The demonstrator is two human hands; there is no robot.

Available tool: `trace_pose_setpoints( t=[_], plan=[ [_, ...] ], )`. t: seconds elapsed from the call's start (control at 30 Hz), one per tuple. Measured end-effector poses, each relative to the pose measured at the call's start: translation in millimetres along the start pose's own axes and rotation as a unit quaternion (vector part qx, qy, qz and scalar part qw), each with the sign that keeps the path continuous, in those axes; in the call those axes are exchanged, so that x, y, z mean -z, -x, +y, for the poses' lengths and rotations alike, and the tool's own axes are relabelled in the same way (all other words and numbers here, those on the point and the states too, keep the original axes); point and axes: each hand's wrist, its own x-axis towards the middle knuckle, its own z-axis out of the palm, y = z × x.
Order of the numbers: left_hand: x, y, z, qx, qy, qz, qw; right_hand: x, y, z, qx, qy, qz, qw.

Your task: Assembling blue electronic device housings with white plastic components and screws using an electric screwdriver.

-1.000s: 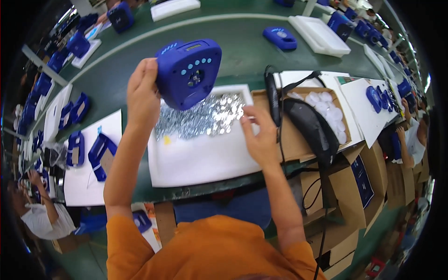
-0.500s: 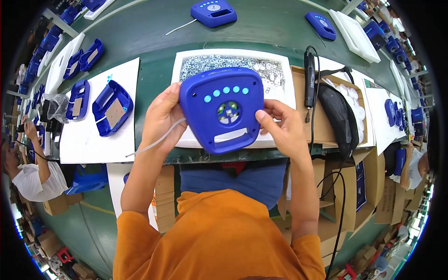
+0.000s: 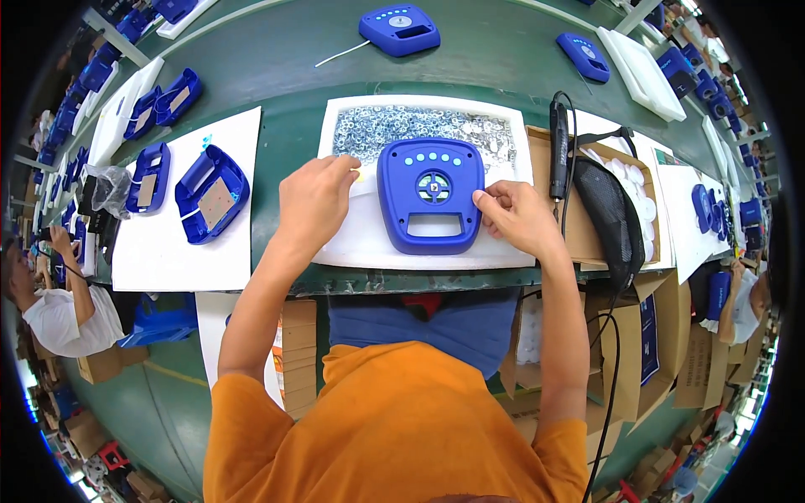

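A blue plastic housing (image 3: 430,228) lies face up on the white foam tray (image 3: 352,247). It has a row of light-blue dots, a round grille in its middle and a handle slot at its near edge. My right hand (image 3: 518,220) holds its right edge, thumb on the rim and fingers curled. To its left, apart from it, my left hand (image 3: 319,201) is closed in a pinch over the tray's left side. A small pale bit shows at those fingertips, too small to name. Small metal rings (image 3: 394,124) fill the tray's far recess.
A black electric screwdriver (image 3: 558,155) and a black mesh pouch (image 3: 605,210) lie at the right by a carton of white round parts (image 3: 633,186). Open blue shells (image 3: 211,197) rest on a white board at the left. Another blue housing (image 3: 401,32) sits farther back.
The housing has gone from being held up in both hands to lying on the tray, slightly right. My left hand has let go of it and pinches beside it. The white cable is no longer visible.
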Motion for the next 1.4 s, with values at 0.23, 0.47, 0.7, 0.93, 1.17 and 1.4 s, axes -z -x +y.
trace_pose_setpoints(
  t=[0.23,0.47,0.7,0.93,1.17,1.4],
  plan=[
    [-29.3,-17.8,-24.0,-0.083,-0.094,0.010,0.992,83.3,-9.4,13.5,0.129,-0.103,0.264,0.950],
    [-25.4,-25.9,-20.3,-0.051,-0.090,-0.001,0.995,219.6,-45.5,106.7,-0.011,0.038,0.439,0.898],
    [-26.5,-26.4,-12.7,-0.076,-0.078,0.002,0.994,252.1,-69.5,155.1,-0.168,0.338,0.348,0.858],
    [-7.8,-13.0,7.3,-0.018,0.075,0.031,0.997,219.4,-79.1,119.2,-0.081,0.310,0.265,0.909],
    [-2.5,-7.8,17.8,-0.019,0.130,0.045,0.990,220.1,-78.5,130.8,-0.068,0.280,0.248,0.925],
    [-1.5,8.8,11.9,-0.004,0.170,0.034,0.985,226.1,-71.7,137.8,-0.077,0.304,0.255,0.915]
  ],
)
